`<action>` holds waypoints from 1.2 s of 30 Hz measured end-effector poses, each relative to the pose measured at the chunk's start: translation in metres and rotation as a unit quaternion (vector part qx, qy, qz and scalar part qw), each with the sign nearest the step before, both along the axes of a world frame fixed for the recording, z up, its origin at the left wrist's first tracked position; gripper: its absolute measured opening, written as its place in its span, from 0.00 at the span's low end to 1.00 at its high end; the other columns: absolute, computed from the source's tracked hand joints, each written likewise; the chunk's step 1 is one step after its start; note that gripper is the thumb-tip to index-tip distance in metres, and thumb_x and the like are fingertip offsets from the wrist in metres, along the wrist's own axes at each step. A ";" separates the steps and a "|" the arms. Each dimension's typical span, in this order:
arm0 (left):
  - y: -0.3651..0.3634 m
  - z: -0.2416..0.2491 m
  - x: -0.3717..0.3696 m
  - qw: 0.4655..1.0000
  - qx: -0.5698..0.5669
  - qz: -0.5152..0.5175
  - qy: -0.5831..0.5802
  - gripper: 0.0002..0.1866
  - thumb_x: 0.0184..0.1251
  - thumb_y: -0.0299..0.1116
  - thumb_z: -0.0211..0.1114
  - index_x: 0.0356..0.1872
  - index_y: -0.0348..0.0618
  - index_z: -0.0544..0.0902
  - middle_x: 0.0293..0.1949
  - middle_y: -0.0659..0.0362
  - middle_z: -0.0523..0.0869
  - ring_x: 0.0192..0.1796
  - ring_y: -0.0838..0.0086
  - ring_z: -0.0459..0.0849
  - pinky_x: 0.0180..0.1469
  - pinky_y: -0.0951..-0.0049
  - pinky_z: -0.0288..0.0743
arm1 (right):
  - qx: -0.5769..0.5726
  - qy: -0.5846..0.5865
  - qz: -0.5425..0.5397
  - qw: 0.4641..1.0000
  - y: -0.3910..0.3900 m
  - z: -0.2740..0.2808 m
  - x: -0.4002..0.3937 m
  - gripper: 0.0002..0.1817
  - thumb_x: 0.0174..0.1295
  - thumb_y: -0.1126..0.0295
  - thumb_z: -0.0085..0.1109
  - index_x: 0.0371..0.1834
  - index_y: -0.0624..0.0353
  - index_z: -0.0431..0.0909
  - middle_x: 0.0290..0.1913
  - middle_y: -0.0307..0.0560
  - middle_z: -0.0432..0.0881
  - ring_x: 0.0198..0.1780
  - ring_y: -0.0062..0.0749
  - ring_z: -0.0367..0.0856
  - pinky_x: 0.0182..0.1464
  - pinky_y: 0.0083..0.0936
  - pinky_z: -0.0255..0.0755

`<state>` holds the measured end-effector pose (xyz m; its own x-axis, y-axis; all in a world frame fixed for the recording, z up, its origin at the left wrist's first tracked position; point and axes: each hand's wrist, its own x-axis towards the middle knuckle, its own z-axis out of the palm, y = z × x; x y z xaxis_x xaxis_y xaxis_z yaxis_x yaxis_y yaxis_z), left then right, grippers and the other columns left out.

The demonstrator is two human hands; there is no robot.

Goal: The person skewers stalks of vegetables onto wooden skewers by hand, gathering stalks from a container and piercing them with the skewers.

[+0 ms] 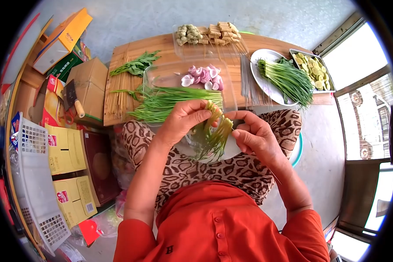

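Observation:
Between my hands, above my lap, hangs a small bunch of garlic chives [218,135], pale stem ends up and green leaves drooping. My left hand [185,118] is closed, pinching the stems at the bunch's left side. At its right side my right hand [255,133] is closed with thumb and fingers on a thin skewer, mostly hidden by the hand. Below the bunch, a pale plate or bowl [229,153] shows partly on my lap. Just beyond my left hand, long garlic chives [161,102] lie in a clear tray [161,74] with cut purple onion pieces [201,76].
On the wooden table [161,48] are bamboo skewers [118,96], leafy greens [137,64], a tray of skewered rolls [222,32], metal skewers [251,83], an oval plate [260,54] of chives [286,81] and a tray of green slices [312,70]. Boxes [89,83] and a cleaver [70,96] are left.

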<state>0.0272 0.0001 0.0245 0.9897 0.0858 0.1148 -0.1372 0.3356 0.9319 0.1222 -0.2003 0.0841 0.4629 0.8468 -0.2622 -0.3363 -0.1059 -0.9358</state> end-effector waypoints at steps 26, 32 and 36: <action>-0.004 -0.003 0.008 0.996 0.054 -0.074 0.003 0.11 0.60 0.31 0.68 0.40 0.35 0.85 0.37 0.59 0.83 0.40 0.78 0.79 0.44 0.78 0.72 | -0.127 -0.099 0.075 0.984 -0.009 -0.005 0.012 0.09 0.67 0.68 0.56 0.32 0.62 0.76 0.18 0.30 0.69 0.19 0.10 0.63 0.21 0.13 0.56; 0.000 -0.012 0.003 0.998 0.031 -0.051 0.013 0.18 0.69 0.40 0.60 0.46 0.33 0.82 0.43 0.57 0.83 0.43 0.76 0.79 0.48 0.75 0.72 | -0.126 -0.093 0.076 0.985 -0.011 -0.010 0.014 0.09 0.67 0.68 0.56 0.32 0.62 0.76 0.18 0.30 0.68 0.19 0.10 0.62 0.21 0.13 0.55; -0.006 -0.010 0.006 0.993 0.069 -0.097 -0.012 0.15 0.68 0.37 0.61 0.46 0.34 0.82 0.46 0.58 0.83 0.46 0.77 0.79 0.50 0.76 0.72 | -0.120 -0.095 0.083 0.985 -0.007 -0.010 0.011 0.09 0.67 0.68 0.56 0.32 0.62 0.76 0.18 0.29 0.68 0.20 0.10 0.62 0.21 0.13 0.55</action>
